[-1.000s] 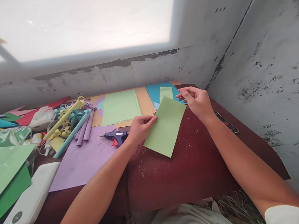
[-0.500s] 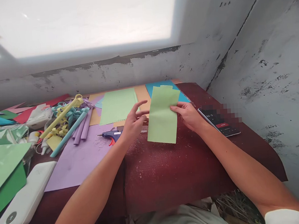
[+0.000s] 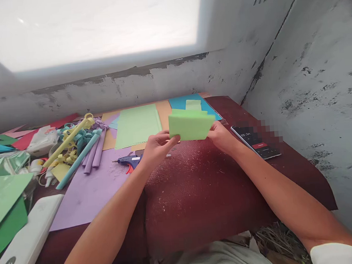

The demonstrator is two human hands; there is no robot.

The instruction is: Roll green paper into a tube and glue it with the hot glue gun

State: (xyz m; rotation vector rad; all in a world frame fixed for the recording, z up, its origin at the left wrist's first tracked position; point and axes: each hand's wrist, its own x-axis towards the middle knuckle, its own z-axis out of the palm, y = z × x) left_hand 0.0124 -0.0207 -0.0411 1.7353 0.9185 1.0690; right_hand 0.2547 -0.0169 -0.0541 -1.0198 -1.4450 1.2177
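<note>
A folded piece of light green paper (image 3: 190, 125) is held up over the dark red table, its edge turned toward me and slightly blurred. My left hand (image 3: 160, 146) pinches its lower left corner, thumb in front. At the right edge my right hand (image 3: 220, 135) grips the paper, its fingers partly hidden behind it. A small light green slip (image 3: 193, 105) shows just beyond the folded paper, over the blue sheet (image 3: 206, 105). Close by my left wrist lies a blue glue gun (image 3: 128, 161) with a red trigger.
Light green sheets (image 3: 137, 124) lie behind my left hand. Rolled paper tubes (image 3: 78, 159) and curled strips are heaped at left, near a purple sheet (image 3: 78, 207) and a white power bank (image 3: 29, 238). A phone (image 3: 256, 142) rests at right, before the wall.
The green paper, upright and taller before, is now folded to about half its height. My left hand has closed from spread fingers onto its corner. My right hand stays at the right edge.
</note>
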